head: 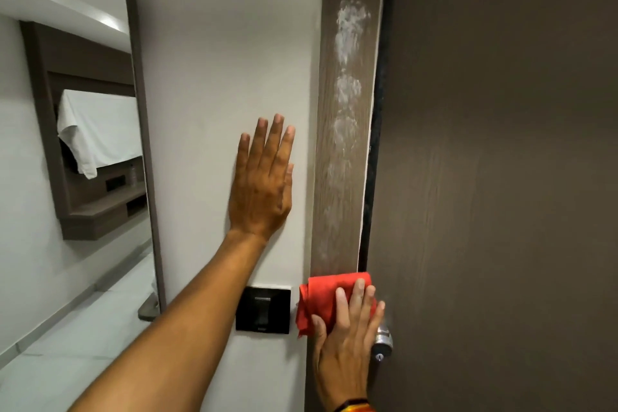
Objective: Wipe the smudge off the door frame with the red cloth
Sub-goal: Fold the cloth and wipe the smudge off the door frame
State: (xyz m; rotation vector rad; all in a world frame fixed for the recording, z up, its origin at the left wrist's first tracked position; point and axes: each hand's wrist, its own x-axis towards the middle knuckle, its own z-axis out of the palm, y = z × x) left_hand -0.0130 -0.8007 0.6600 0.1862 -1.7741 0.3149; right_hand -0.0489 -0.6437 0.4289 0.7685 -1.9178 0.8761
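Under your right hand (pixel 347 331) the red cloth (pixel 321 299) is pressed flat against the door frame (pixel 344 197), your fingers spread over it, holding it by pressure rather than a pinch. Your left hand (pixel 264 184) lies open and empty on the white wall (pixel 217 60), up and to the left of the cloth, bracing you. The smudge (pixel 347 84), a pale chalky streak, runs up the frame from just above the cloth's top edge to well above it. It looks barely touched, so push the cloth straight up along the wood grain with firm, even pressure, keeping it inside the frame's width. Just right of your grip sit the metal door knob (pixel 383 343) and the dark door (pixel 501 177). Left of it is a black wall switch (pixel 263 309); farther left, a mirror (pixel 73 144).
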